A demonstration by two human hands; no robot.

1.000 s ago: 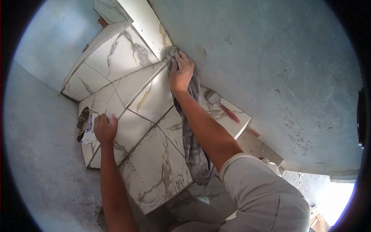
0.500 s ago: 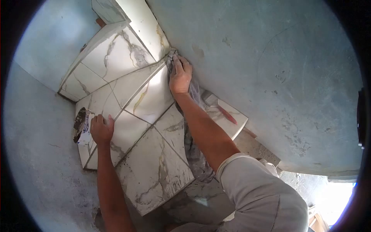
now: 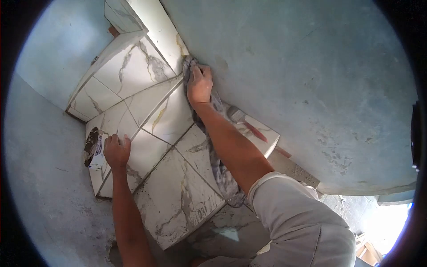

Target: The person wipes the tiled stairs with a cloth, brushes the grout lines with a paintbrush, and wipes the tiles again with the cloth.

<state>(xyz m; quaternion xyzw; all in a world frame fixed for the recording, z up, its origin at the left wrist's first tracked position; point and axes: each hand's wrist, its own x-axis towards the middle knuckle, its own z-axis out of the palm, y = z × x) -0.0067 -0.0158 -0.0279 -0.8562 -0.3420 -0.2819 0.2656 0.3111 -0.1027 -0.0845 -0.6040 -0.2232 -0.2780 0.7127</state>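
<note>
My right hand [image 3: 199,86] is closed on a grey, dirty cloth [image 3: 221,174] at the inner corner where the marbled tiles meet the blue wall. The cloth trails down under my forearm over the tiled step. My left hand [image 3: 117,151] rests on the edge of a white marbled tile step [image 3: 151,144], its fingers apart and bent over the edge. Beside it on the left stands an open white tub [image 3: 96,161] with dark residue inside. A paintbrush [image 3: 254,131] with a red handle lies on a tile right of my right forearm.
A higher tiled step [image 3: 129,66] rises at the upper left. Blue plastered walls [image 3: 320,84] close in on both sides. Lower down, a loose-looking marbled tile edge [image 3: 195,227] juts over a grey floor area. Bright light and wood pieces [image 3: 368,253] show at the lower right.
My right hand and the cloth's upper end have shifted slightly left, and more of the cloth shows along the step. My left hand has stayed in place.
</note>
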